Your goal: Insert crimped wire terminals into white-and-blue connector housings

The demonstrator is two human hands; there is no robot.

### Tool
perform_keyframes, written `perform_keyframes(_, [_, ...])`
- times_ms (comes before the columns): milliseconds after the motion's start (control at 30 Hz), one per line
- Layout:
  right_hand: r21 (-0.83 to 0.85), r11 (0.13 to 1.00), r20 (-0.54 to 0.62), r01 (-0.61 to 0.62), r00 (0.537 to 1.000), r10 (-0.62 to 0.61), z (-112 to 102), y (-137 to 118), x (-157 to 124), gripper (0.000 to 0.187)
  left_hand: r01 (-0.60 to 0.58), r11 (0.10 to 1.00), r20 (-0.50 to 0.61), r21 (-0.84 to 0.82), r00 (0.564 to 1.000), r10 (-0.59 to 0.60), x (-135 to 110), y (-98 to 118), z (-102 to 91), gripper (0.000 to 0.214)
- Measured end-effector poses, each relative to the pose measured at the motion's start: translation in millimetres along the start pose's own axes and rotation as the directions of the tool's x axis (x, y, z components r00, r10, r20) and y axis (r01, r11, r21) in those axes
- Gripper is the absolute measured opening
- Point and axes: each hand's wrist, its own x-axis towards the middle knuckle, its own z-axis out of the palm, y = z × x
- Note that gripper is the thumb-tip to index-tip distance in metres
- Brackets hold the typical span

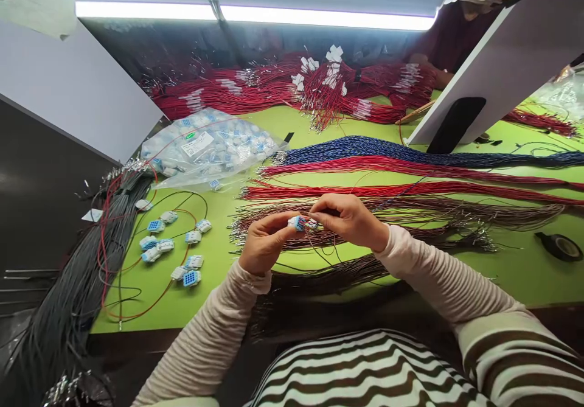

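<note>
Between thumb and fingers, my left hand (266, 241) grips a small white and blue wire connector (297, 223). Thin wires run out of its right side. My right hand (349, 219) is pinched closed just to the right, at the wires by the connector; its fingertips appear to hold a wire, though the exact one is too small to make out. Under both hands lie bundles of brown wires (392, 209) with metal terminals at their ends. Several loose connectors (191, 278) of the same kind lie on the green table (219, 261) to the left.
A clear bag of connectors (214, 145) lies behind my left hand. Red wires (410, 191) and blue wires (365, 150) stretch across the table. Grey wires (86, 273) hang over the left edge. A roll of black tape (559, 246) lies right. White panels flank the table; a person stands behind the right one.
</note>
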Motion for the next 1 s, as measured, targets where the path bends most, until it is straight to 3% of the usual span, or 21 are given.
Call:
perform_keyframes(200, [-0.02, 1.0, -0.039, 0.0, 0.999, -0.001, -3, 4, -2, 0.008, 0.092, 0.993, -0.003, -0.077, 0.996, -0.093, 4, 2, -3.1, 0.026])
perform_keyframes(467, [-0.043, 0.999, -0.176, 0.026, 0.984, -0.034, -8, 0, -9, 0.014, 0.19, 0.973, 0.003, -0.127, 0.982, -0.191, 8, -1, -7.4, 0.027])
perform_keyframes(667, [-0.127, 0.979, -0.373, 0.157, 0.907, -0.194, -15, -24, -16, 0.017, 0.204, 0.97, -0.025, -0.135, 0.978, -0.209, 12, -3, -10.3, 0.031])
perform_keyframes(833, [-0.069, 0.94, -0.258, 0.335, 0.904, -0.341, -22, -48, -25, 0.024, 0.206, 0.968, -0.061, -0.143, 0.974, -0.217, 14, -4, -13.5, 0.032])
perform_keyframes(1000, [-0.039, 0.921, -0.144, 0.388, 0.91, -0.389, -22, -55, -32, 0.019, 0.226, 0.962, -0.053, -0.154, 0.97, -0.236, 15, -5, -15.0, 0.032])
